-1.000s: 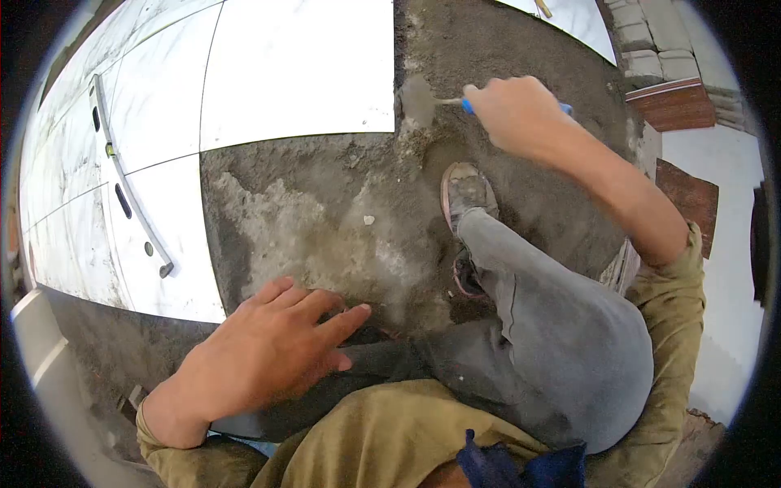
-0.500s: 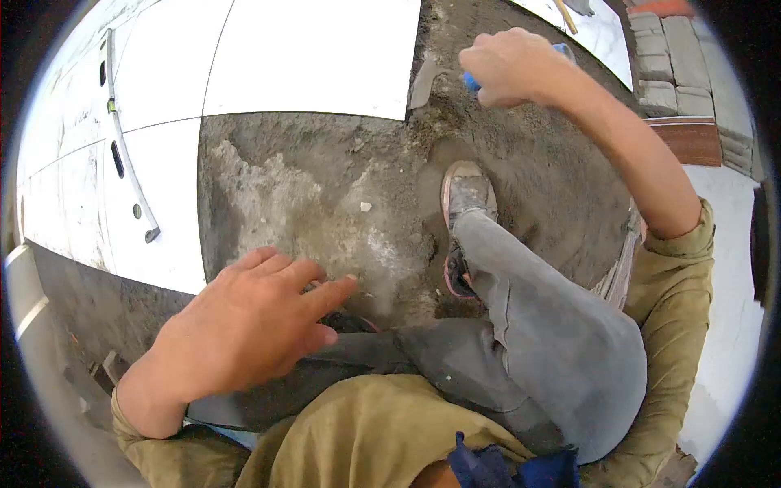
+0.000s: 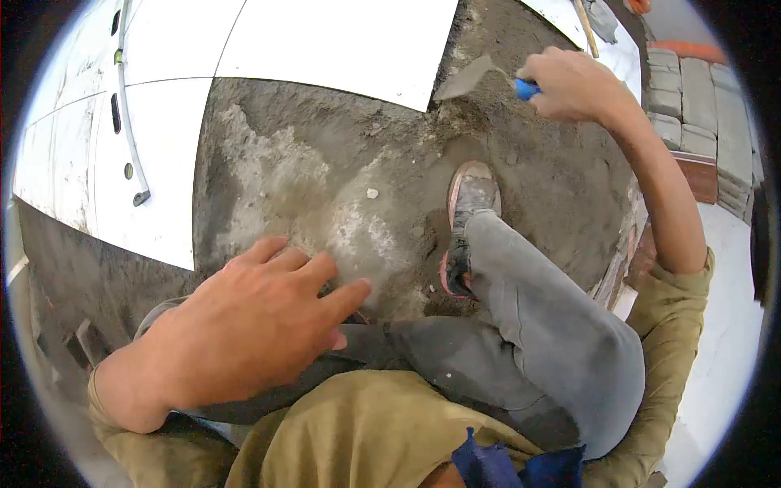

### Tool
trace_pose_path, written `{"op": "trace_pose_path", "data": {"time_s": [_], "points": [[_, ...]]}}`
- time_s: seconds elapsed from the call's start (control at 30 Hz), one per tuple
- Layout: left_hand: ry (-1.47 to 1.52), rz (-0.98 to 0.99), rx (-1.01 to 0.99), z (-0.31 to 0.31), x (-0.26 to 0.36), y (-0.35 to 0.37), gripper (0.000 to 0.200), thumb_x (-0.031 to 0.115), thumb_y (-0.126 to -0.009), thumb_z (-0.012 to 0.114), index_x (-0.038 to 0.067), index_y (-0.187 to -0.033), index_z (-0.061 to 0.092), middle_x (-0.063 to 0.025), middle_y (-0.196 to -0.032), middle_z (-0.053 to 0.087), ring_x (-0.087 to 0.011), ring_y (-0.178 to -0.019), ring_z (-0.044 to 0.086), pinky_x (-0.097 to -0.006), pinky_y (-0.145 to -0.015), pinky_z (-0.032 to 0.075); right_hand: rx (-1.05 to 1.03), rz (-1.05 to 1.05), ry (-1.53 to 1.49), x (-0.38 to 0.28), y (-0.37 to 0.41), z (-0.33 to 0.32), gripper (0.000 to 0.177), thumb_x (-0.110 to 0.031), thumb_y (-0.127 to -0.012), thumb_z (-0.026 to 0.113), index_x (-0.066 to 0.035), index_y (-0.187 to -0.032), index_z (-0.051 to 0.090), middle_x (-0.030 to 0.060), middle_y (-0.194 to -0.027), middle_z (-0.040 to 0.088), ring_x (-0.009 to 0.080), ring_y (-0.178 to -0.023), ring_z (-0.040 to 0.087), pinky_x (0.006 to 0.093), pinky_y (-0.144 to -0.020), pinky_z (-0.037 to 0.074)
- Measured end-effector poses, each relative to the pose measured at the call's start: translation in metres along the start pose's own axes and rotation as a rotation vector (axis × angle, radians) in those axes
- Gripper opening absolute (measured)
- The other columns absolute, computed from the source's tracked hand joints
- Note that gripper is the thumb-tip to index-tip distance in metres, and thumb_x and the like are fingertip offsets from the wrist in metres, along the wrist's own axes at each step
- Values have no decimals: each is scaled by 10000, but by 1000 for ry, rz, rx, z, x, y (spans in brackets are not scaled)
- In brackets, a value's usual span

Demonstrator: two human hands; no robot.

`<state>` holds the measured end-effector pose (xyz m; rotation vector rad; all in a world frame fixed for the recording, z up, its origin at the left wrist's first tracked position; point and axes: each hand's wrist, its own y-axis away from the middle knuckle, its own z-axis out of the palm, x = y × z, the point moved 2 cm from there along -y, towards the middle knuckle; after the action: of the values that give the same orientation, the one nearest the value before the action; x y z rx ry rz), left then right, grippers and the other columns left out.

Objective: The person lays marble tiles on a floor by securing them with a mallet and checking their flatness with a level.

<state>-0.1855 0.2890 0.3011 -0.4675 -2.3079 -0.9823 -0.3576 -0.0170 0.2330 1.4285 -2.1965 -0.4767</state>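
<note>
The right hand [image 3: 573,85] is closed in a fist around the blue handle of a trowel [image 3: 468,80], far in front of the person at the upper right. The grey blade of the trowel points to the left, and its tip is just beside the corner of a white tile [image 3: 342,41]; I cannot tell if the blade touches the mortar bed [image 3: 325,187] under it. The left hand [image 3: 252,325] is empty, its fingers a little spread and flat, and it lies over the bent knee in grey trousers [image 3: 553,325], with the fingertips toward the mortar. The mortar bed is rough and grey, with lighter dry patches in its middle and one small white chip on it. The person's dirty shoe [image 3: 473,195] stands on the mortar, between the two hands. More white tiles lie at the left, and a long metal level [image 3: 126,98] rests on them. At the far right, beyond the right arm in an olive sleeve [image 3: 675,325], grey paving blocks [image 3: 691,89] are stacked.
</note>
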Motion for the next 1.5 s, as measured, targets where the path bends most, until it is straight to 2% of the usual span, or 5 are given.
{"op": "trace_pose_path", "data": {"time_s": [0.4,0.6,0.67,1.1,1.5], "points": [[-79,62,-30,21,-2,24,462,319,-879,629,72,-1264,562,-118,-1045,601,-281,-1019,587,-398,-955,427,-399,-87,-287,0,47,14,299,-261,-853,587,-21,-1029,624,217,-916,660,409,-879,628,464,-805,487],[-72,192,71,23,0,26,351,176,-824,595,-3,-1126,600,-113,-921,613,-269,-887,621,-399,-832,460,-328,-26,-484,-55,49,55,344,-291,-951,508,-14,-1153,529,226,-848,642,365,-797,653,434,-700,497],[-66,193,72,23,1,27,322,162,-803,592,-3,-1079,604,-108,-901,612,-267,-866,624,-400,-817,464,-495,249,-746,-60,44,42,370,-334,-968,484,11,-1098,515,318,-900,625,484,-893,618,524,-795,456],[-149,211,439,54,-2,44,278,182,-737,629,-5,-943,629,-121,-859,623,-262,-857,631,-388,-781,454,-282,79,-618,-88,36,55,398,-352,-997,449,-3,-1186,460,352,-901,614,529,-897,594,550,-748,452],[-53,153,18,35,-5,42,292,164,-708,672,-17,-936,659,-152,-935,655,-268,-886,641,-399,-768,455,-272,15,-688,-125,20,40,402,-360,-992,450,13,-1141,455,350,-945,601,521,-871,599,537,-752,456]]}}
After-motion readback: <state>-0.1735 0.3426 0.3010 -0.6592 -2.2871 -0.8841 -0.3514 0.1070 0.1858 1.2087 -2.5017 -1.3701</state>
